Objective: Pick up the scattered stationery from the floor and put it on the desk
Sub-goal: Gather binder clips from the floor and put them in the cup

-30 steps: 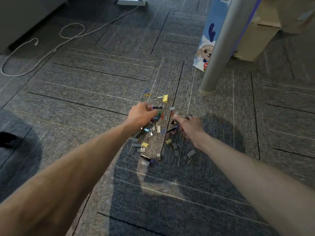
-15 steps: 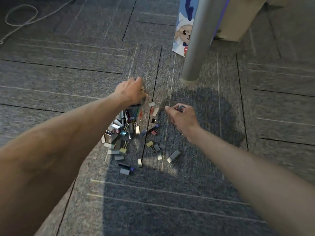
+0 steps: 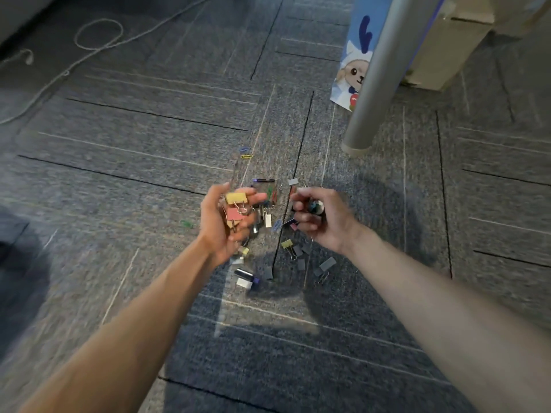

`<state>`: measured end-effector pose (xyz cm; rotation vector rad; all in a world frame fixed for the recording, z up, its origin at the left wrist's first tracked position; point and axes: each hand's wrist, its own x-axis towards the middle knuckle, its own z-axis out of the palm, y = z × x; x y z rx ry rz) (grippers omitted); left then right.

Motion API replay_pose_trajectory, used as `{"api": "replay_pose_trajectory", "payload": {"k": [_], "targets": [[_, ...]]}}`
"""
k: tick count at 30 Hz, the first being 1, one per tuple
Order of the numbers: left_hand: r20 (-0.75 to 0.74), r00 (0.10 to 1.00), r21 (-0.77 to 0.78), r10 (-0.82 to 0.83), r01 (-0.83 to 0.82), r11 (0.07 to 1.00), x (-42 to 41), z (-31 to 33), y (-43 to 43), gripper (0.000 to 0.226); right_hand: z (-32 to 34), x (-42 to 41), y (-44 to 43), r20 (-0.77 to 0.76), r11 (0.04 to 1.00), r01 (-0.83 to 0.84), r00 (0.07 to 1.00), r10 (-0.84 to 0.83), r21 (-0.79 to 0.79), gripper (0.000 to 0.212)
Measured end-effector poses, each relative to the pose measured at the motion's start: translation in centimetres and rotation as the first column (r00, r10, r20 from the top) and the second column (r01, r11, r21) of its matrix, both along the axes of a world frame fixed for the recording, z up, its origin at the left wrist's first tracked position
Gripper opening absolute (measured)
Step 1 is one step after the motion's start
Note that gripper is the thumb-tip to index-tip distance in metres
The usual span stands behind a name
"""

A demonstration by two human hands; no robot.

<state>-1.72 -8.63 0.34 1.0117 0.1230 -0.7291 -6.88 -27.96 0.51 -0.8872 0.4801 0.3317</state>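
Observation:
Several binder clips (image 3: 298, 257) and paper clips (image 3: 246, 153) lie scattered on the grey carpet (image 3: 149, 162) in front of me. My left hand (image 3: 222, 223) is raised palm up above them, fingers curled around a yellow binder clip (image 3: 236, 198), a pink one (image 3: 235, 214) and more beneath. My right hand (image 3: 323, 217) is lifted beside it, fingers curled round a small dark clip (image 3: 315, 206). A purple-edged strip (image 3: 264, 180) lies just beyond both hands.
A grey desk leg (image 3: 375, 76) stands at the upper right, with a blue cartoon-printed box (image 3: 353, 64) and a beige box (image 3: 447, 43) behind it. A white cable (image 3: 89, 46) loops over the carpet at the upper left.
Both hands have lifted off the floor. The left hand has turned palm up with clips gathered in it, and the right has curled round a small clip.

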Motion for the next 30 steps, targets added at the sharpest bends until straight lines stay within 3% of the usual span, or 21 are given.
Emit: {"api": "replay_pose_trajectory", "payload": {"k": [2, 4, 5, 7, 8, 10, 13, 18, 21, 22, 25, 26, 30], "targets": [[-0.047, 0.999, -0.037, -0.016, 0.015, 0.999, -0.7, -0.2, 1.2, 0.032, 0.2, 0.1, 0.4, -0.001, 0.997, -0.059, 0.998, 0.059, -0.055, 0.017], [-0.055, 0.998, 0.024, -0.039, 0.040, 0.999, -1.0, -0.2, 2.6, 0.027, 0.6, 0.0, 1.1, -0.066, 0.931, -0.157, 0.987, 0.143, -0.331, 0.023], [-0.053, 0.997, 0.095, -0.048, 0.053, 0.994, -1.0, 0.0, 3.3, 0.025, 0.6, -0.2, 1.4, -0.120, 0.808, -0.216, 0.976, 0.179, -0.549, 0.025], [-0.054, 0.997, 0.218, -0.051, 0.061, 0.974, -0.7, 0.4, 4.8, 0.015, 0.1, -0.3, 1.7, -0.179, 0.368, -0.258, 0.956, 0.235, -0.893, 0.025], [-0.060, 0.997, 0.261, -0.046, 0.060, 0.963, -0.5, 0.6, 5.4, 0.011, -0.2, -0.3, 1.8, -0.178, 0.164, -0.232, 0.940, 0.292, -0.959, 0.025], [-0.075, 0.996, 0.358, -0.046, 0.070, 0.931, -0.1, 0.7, 6.4, 0.013, -0.4, -0.3, 1.7, -0.245, -0.065, -0.240, 0.880, 0.406, -0.969, 0.031], [-0.031, 0.993, 0.517, -0.116, 0.115, 0.848, 0.1, 0.7, 7.2, 0.015, -0.6, -0.5, 1.7, -0.423, -0.292, -0.314, 0.763, 0.489, -0.904, 0.034], [0.152, 0.919, 0.820, -0.364, 0.088, 0.565, 0.0, 0.8, 6.1, 0.015, -0.8, -1.0, 2.3, -0.473, -0.403, -0.295, 0.742, 0.475, -0.866, 0.019], [0.231, 0.802, 0.923, -0.551, -0.002, 0.384, 0.2, 0.2, 5.1, 0.008, -1.1, -1.5, 2.3, -0.463, -0.359, -0.315, 0.747, 0.477, -0.879, 0.021], [0.241, 0.764, 0.941, -0.598, -0.033, 0.337, 0.3, 0.1, 4.9, 0.012, -1.2, -1.6, 2.3, -0.416, -0.245, -0.339, 0.782, 0.464, -0.909, 0.019], [0.231, 0.650, 0.973, -0.724, -0.162, 0.165, 0.9, -0.2, 4.3, 0.026, -1.0, -1.9, 2.6, -0.249, 0.361, -0.367, 0.909, 0.333, -0.857, 0.025], [0.209, 0.598, 0.971, -0.774, -0.222, 0.090, 1.1, -0.2, 4.2, 0.030, -0.8, -2.0, 2.6, -0.230, 0.495, -0.351, 0.929, 0.290, -0.795, 0.029], [0.108, 0.377, 0.918, -0.920, -0.393, -0.053, 2.4, -0.5, 3.5, 0.042, -0.1, -2.5, 2.5, -0.205, 0.706, -0.329, 0.944, 0.259, -0.626, 0.028]]}}
